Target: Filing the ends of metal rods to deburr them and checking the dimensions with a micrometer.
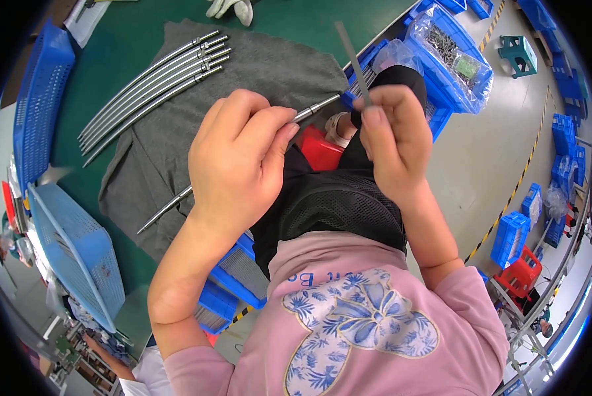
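My left hand [240, 158] is closed around a slim metal rod [167, 208]; its stepped end points right, toward my other hand. In my right hand [396, 135], held between thumb and fingers, is a thin flat grey strip [352, 56] like a file, raised upward and slightly blurred. The strip's lower part comes close to the rod's tip; whether they touch, I cannot tell. On the grey cloth [263, 63] several similar metal rods [157, 79] lie side by side, their stepped ends away from me.
The cloth covers part of a green table [128, 39]. Blue baskets [78, 247] stand at the left. A blue crate [451, 56] with bagged small metal parts is at the upper right. A white glove [233, 10] lies at the far edge, and a green stool [517, 56] stands on the floor.
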Motion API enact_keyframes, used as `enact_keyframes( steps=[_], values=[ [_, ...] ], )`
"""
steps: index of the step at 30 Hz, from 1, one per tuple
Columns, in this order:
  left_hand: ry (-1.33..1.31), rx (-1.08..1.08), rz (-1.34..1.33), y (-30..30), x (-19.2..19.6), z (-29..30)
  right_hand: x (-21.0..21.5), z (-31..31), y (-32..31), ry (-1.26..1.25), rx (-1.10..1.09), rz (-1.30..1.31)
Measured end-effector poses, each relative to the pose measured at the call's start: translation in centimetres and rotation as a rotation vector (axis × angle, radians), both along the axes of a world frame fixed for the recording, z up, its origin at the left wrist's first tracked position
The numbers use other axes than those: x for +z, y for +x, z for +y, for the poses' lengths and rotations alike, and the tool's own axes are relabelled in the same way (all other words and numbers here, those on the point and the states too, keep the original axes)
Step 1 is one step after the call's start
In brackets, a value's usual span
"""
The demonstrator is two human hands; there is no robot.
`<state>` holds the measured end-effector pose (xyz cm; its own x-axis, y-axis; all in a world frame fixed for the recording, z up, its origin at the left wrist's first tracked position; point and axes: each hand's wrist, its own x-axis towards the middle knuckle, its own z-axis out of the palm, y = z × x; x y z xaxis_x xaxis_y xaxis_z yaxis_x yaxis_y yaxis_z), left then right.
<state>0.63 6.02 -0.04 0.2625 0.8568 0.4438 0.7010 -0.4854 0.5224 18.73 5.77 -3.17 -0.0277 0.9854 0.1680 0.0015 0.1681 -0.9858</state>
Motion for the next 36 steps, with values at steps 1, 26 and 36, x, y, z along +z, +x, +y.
enact_keyframes(
  steps=[1,26,36],
  values=[
    [-0.005,0.002,-0.002,-0.1,0.0,0.1,-0.1,-0.5,0.1,-0.005,0.002,-0.002],
    [0.069,-0.082,-0.032,-0.1,-0.4,0.5,-1.5,-0.6,-1.9,0.132,-0.011,-0.194],
    [0.048,-0.094,-0.057,-0.2,-0.6,0.3,-2.4,-1.9,-1.8,0.160,-0.061,-0.195]
  ],
)
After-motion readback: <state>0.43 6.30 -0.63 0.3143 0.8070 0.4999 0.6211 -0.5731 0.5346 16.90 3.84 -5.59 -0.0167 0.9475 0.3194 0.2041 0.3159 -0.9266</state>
